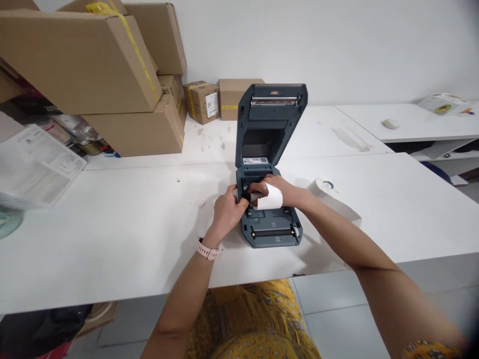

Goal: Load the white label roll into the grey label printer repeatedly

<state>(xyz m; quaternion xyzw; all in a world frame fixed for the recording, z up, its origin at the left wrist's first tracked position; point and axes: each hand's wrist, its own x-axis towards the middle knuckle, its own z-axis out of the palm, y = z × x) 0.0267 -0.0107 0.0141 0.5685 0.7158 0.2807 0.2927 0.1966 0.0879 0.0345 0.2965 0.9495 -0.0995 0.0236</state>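
Note:
A dark grey label printer [271, 234] sits on the white table with its lid [271, 124] raised. My right hand [275, 184] reaches into the printer's bay from the right, its fingers curled round a small roll of white label paper [271, 198]. A grey core shows at the roll's left end. My left hand [229, 207] grips the left edge of the printer, with the thumb over the rim by a dark part near the core. The fingertips of both hands are partly hidden. A pale pink watch band [208, 250] is round my left wrist.
Right of the printer, partly behind my right forearm, lies a larger white roll [318, 188] with a loose strip. Cardboard boxes [142, 122] are stacked at the back left, with smaller boxes [202, 102] by the wall. A white package [41, 159] is at far left.

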